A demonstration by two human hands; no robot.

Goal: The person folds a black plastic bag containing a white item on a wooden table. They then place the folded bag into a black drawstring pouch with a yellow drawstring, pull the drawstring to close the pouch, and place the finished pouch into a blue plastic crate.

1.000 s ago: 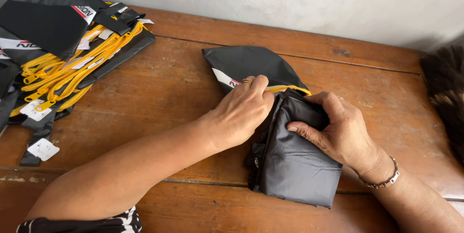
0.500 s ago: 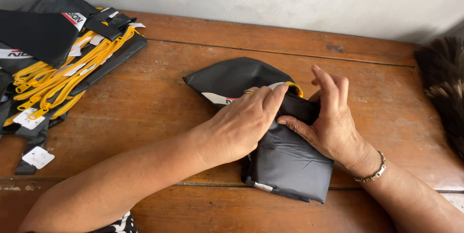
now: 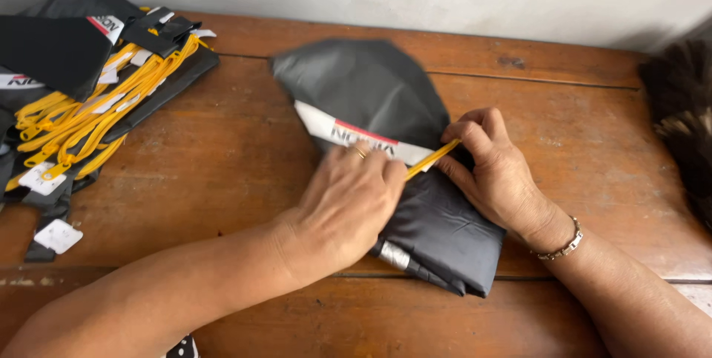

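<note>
Between the two hands, a thin yellow cord [image 3: 432, 159] runs diagonally across the folded dark grey fabric bag [image 3: 386, 150], its upper end pinched by the right hand [image 3: 495, 172], its lower end under the closed left hand [image 3: 348, 209].

A folded dark grey bag [image 3: 415, 180] with a yellow strap [image 3: 432, 159] lies flat on the table.

Bare table [image 3: 222, 158] lies open between the strap pile [image 3: 81, 98] and folded bag [image 3: 386, 120].

Both hands [image 3: 348, 206] [image 3: 493, 172] on a folded black garment [image 3: 437, 232], wooden table [image 3: 222, 172]
</note>
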